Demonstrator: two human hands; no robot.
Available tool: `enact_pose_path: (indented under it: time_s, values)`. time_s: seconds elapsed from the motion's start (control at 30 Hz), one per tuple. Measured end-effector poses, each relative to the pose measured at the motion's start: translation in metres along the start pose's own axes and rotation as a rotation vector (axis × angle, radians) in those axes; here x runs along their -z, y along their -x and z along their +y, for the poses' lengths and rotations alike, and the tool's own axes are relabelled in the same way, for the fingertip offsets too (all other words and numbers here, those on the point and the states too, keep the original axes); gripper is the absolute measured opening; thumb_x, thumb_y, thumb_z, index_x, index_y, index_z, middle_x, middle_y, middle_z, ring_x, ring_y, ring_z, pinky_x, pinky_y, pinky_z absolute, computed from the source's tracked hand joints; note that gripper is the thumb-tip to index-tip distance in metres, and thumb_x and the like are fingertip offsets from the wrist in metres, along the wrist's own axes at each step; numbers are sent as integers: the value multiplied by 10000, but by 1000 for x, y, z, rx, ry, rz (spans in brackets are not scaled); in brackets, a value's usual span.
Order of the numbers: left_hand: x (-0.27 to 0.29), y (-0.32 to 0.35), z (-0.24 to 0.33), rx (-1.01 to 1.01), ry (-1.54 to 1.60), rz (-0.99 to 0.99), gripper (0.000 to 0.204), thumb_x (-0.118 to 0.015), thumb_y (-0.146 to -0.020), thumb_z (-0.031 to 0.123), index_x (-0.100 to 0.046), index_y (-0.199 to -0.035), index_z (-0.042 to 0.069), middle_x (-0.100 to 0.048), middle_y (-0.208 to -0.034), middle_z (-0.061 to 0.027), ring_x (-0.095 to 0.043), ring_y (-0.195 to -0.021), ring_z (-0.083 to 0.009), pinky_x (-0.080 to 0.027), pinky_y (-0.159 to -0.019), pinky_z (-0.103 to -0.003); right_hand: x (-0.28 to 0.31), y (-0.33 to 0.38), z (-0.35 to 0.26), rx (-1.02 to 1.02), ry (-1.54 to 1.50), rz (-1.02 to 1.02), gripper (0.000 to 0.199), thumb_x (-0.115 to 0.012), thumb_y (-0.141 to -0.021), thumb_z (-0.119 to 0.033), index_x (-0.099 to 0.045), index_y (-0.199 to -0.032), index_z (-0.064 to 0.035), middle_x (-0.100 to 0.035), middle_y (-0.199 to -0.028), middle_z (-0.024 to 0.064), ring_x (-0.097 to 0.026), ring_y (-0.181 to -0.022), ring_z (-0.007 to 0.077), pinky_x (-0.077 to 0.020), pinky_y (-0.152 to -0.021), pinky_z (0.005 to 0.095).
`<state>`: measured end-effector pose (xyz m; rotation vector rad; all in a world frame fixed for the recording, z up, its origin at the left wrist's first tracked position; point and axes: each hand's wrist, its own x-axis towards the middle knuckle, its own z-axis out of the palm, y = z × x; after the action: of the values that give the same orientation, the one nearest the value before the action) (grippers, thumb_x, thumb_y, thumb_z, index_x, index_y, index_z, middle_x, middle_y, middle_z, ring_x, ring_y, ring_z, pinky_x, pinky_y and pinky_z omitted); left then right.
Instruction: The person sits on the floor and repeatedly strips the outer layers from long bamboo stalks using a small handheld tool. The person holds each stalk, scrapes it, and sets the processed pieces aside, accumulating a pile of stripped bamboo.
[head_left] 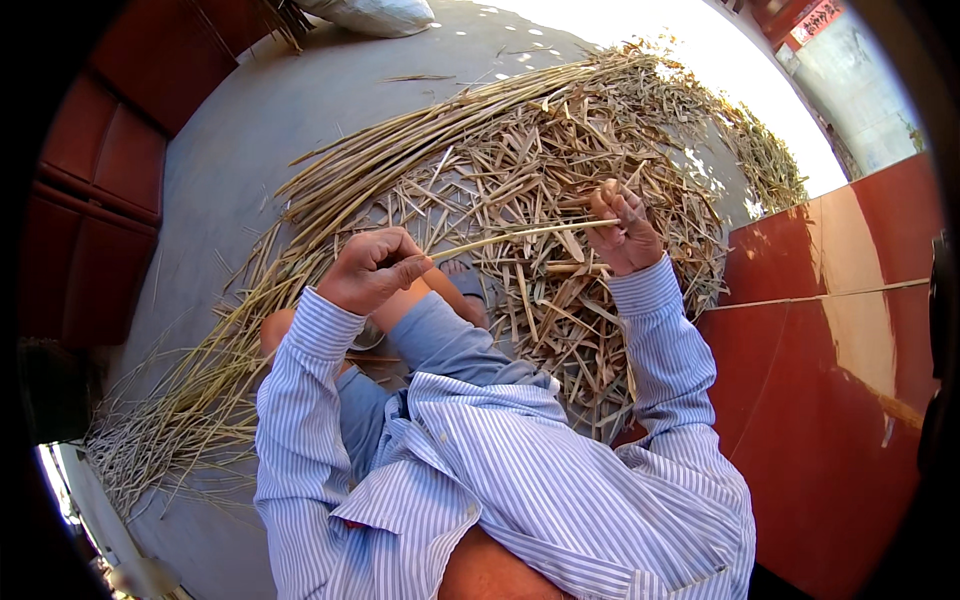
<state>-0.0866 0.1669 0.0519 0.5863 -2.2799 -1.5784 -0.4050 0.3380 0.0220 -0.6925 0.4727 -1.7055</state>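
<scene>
A thin pale-yellow plant stalk (515, 236) stretches nearly level between my two hands, over the heap of dry husks. My left hand (372, 270) is closed around its left end, thumb pressed against the curled fingers, above my knee. At the other end my right hand (627, 232) is raised higher, with thumb and fingers pinching the stalk. Right below and beyond the hands lies a large heap of dry brown leaf husks (575, 150). Along the heap's left side runs a bundle of long yellowish stalks (375, 150), whose thin ends fan out at the lower left.
Grey concrete floor (240, 135) surrounds the heap. Dark red cabinets (105, 150) stand at the left, and a glossy red panel (800, 400) is close by my right arm. A pale sack (375, 14) rests at the far edge. My bent legs (440, 335) are beneath my hands.
</scene>
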Motion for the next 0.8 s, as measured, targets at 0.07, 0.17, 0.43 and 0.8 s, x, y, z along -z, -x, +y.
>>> enact_pose_path:
  time_s: [0.07, 0.17, 0.43, 0.8]
  values:
    - [2, 6, 0, 42, 143, -46, 191, -722, -862, 149, -638, -812, -15, -550, -683, 3, -461, -619, -65, -389, -521, -244, -12, 7, 6, 32, -115, -23, 125, -581, -958, -146, -524, -998, -43, -517, -731, 17, -471, -520, 57, -410, -502, 207]
    - [4, 9, 5, 83, 198, -72, 185, -719, -867, 151, -633, -825, -8, -548, -675, 15, -455, -618, -54, -386, -523, -235, -32, 11, 7, 70, -161, -36, 124, -566, -967, -157, -517, -992, -46, -499, -738, 10, -477, -520, 57, -400, -494, 214]
    - [6, 16, 3, 110, 453, -136, 213, -717, -874, 173, -575, -788, 38, -503, -656, 50, -401, -578, -19, -308, -489, -194, -93, 13, 5, 108, -253, -203, 139, -577, -959, -158, -503, -992, -45, -505, -720, 10, -466, -486, 64, -417, -478, 219]
    - [22, 16, 15, -23, 1, 57, 202, -738, -843, 133, -623, -796, -27, -537, -678, 3, -461, -603, -61, -391, -527, -228, -57, 18, -43, 68, 686, 35, 176, -683, -870, -73, -556, -966, 2, -642, -881, 91, -658, -761, 143, -561, -689, 277]
